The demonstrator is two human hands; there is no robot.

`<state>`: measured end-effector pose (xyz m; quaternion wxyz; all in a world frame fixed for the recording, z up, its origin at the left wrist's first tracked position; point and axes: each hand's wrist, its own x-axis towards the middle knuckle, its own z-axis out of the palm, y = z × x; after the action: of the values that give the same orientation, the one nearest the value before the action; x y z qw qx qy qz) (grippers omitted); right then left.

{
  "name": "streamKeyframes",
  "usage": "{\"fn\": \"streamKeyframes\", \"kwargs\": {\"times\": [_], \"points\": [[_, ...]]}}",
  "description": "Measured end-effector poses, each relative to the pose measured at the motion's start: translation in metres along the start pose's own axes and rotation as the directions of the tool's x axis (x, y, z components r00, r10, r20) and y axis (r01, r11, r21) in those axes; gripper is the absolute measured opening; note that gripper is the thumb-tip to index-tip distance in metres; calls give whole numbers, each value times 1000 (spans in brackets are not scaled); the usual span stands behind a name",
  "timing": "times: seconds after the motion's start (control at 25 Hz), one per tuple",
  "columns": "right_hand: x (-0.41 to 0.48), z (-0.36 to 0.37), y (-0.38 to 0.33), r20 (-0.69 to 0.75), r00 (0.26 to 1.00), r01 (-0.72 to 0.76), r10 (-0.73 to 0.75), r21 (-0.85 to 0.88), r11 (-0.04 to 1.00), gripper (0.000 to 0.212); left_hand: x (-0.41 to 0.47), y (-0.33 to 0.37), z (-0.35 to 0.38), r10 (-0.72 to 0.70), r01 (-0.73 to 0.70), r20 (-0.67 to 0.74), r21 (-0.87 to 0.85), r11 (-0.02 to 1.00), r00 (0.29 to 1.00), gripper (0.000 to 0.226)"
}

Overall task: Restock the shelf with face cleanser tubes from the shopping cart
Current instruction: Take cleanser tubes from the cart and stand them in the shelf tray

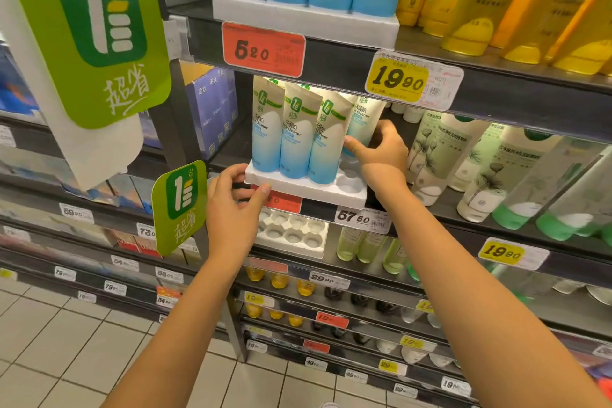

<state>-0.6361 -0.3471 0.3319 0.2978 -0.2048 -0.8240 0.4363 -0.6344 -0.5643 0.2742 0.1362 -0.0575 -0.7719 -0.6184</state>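
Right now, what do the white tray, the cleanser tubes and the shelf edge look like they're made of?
Tray: probably moulded foam or pulp, matte white, with thick soft edges and round pressed cups.
Tubes: likely soft plastic, smooth and satin, with flat crimped tops and printed labels.
Shelf edge: dark and faintly glossy, either painted metal or plastic; it can't be told which.

Tubes [296,132] read "Cleaner"; shelf tags read 5.20 [263,49], 19.90 [400,79], 57.50 [353,217].

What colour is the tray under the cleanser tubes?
White, seen in the head view: the tray holds the cleanser tubes.
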Motion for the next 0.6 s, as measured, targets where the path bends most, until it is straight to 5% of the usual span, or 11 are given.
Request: {"fn": "streamKeyframes", "kwargs": {"times": [0.4, 0.6], "points": [[-33, -12, -4, -14, 1000, 28, -27, 64, 998, 47, -17, 0, -3, -90, 90, 8, -82, 993, 996, 36], [-126, -58, 10, -49, 995, 101, -92, 243, 965, 15, -65, -22, -16, -195, 224, 222, -117, 967, 955, 19]]}}
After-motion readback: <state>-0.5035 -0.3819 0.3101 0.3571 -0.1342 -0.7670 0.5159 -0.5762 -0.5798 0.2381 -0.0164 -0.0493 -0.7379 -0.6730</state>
